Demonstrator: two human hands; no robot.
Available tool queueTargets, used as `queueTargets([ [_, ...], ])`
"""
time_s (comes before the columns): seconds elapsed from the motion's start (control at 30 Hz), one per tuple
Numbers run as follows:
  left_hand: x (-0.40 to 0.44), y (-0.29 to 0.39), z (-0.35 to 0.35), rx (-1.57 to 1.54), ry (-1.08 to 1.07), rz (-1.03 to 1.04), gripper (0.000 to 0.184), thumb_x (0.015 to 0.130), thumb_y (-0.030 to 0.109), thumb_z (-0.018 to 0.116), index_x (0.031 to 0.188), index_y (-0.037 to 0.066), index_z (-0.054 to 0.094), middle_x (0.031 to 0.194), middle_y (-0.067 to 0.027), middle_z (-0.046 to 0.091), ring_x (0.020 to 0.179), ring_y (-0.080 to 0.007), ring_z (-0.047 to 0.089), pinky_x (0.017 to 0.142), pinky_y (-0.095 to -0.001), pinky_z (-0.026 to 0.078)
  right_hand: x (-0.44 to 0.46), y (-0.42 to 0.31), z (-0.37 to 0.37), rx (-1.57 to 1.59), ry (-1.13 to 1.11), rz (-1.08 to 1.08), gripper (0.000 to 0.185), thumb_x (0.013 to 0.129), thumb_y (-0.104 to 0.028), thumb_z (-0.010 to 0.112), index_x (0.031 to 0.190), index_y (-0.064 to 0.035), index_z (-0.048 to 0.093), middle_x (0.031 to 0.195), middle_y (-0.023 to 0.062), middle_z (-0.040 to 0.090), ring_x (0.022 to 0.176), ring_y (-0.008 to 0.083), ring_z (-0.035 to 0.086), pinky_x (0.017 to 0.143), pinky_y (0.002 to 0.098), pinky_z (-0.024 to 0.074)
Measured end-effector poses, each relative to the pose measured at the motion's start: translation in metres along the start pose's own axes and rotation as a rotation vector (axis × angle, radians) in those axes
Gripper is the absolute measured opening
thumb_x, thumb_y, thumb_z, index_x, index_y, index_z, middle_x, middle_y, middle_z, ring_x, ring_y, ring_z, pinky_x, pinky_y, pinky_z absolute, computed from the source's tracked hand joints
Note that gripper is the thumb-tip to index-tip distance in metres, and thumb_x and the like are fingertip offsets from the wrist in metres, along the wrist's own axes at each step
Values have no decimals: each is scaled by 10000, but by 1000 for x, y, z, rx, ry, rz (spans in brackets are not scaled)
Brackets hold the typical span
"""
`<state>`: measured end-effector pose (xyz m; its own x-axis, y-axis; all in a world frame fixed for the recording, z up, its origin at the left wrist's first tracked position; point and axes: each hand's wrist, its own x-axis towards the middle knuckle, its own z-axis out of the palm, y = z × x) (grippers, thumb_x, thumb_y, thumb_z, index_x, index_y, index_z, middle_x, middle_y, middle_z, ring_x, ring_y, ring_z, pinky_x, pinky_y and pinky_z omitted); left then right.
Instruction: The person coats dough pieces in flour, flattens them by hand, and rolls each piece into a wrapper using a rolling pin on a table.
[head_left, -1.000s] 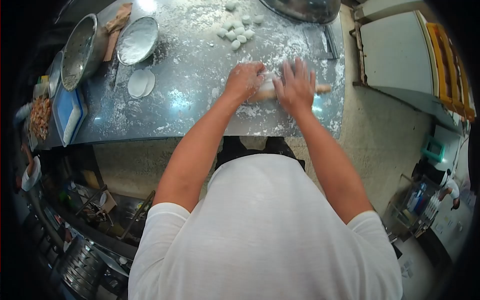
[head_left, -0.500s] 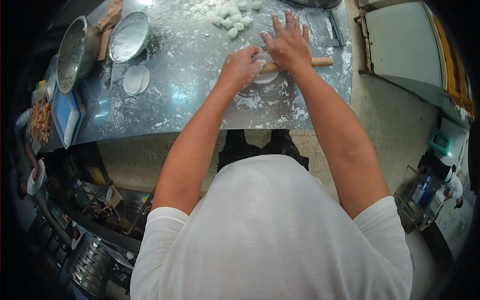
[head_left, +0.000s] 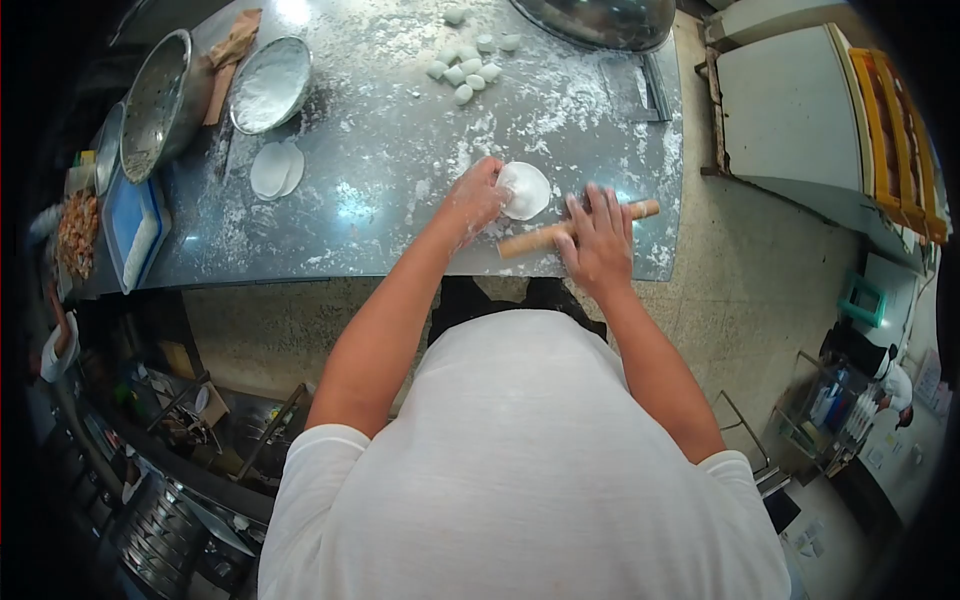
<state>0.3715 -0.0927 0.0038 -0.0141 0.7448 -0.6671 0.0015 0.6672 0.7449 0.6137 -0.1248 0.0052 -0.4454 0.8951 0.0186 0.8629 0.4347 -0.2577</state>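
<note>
Evidently rested the left hand [head_left: 474,204] at the nine o'clock edge of a dough disc [head_left: 525,191], touching with curled fingers; could not tell whether pinching the rim. Laid the right hand [head_left: 600,240] palm down across a rolling pin [head_left: 528,242], at four o'clock from the disc, with fingers reaching forward and slightly spread. Had the pin aimed toward about half past two, just beside the disc but apart from it, both lying on the floured desk [head_left: 400,235]. Saw a cluster of small dough pieces [head_left: 466,71] at eleven o'clock from the disc, well apart from both hands. Noticed two overlapping dough rounds [head_left: 270,170] at nine o'clock, near a flour bowl [head_left: 309,75] at ten. Saw a larger metal bowl [head_left: 158,105] past that, with a blue tray [head_left: 118,222] near nine o'clock.
</note>
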Motion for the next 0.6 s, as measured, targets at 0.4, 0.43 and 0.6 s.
queueTargets([
  [0.4, 12, 35, 8, 827, 217, 501, 300, 878, 254, 688, 1087, 39, 697, 1010, -198, 716, 942, -384, 681, 852, -438, 528, 134, -9, 13, -23, 135, 45, 647, 975, -526, 470, 1511, -165, 446, 1617, 189, 293, 1499, 382, 248, 1224, 532, 146],
  [0.43, 11, 29, 7, 818, 237, 507, 300, 878, 254, 688, 1087, 39, 697, 1010, -198, 716, 942, -384, 681, 852, -438, 528, 114, -8, 10, -9, 96, 72, 629, 966, -507, 493, 1492, -162, 474, 1606, 188, 316, 1490, 382, 270, 1220, 534, 154],
  [0.6, -3, 6, -7, 283, 61, 277, 180, 917, 195, 669, 1031, 56, 680, 974, -123, 725, 927, -281, 708, 781, -397, 550, 9, 16, 1, 72, 11, -80, 520, 925, -393, 602, 1380, -140, 584, 1526, 144, 436, 1438, 372, 344, 1207, 545, 171],
])
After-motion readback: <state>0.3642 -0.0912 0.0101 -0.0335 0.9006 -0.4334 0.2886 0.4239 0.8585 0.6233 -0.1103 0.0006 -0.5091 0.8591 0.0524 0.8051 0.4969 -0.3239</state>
